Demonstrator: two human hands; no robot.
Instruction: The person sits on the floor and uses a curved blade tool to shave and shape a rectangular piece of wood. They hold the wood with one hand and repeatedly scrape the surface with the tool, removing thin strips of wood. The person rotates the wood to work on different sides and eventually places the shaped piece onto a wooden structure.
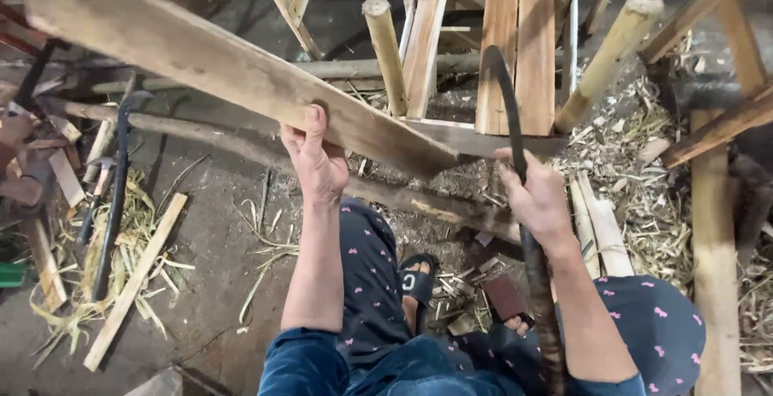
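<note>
Long rough-sawn plank point(217, 58), pale tan, grain running lengthwise, slanting from upper left down to a pointed, tapered end at centre. Edges uneven, lower edge darker. Held up off the floor, tip near a dark log point(241, 150) below. Left hand point(316, 158) clamped on the lower edge, thumb on the face, fingers curled behind: grip pressed on the plank. Right hand point(538, 203) wrapped tight round the handle of a dark curved blade point(503, 98), which rises just beside the plank's tip. Bamboo-legged slatted frame point(515, 49) behind. Shavings point(644, 178) littering the floor.
</note>
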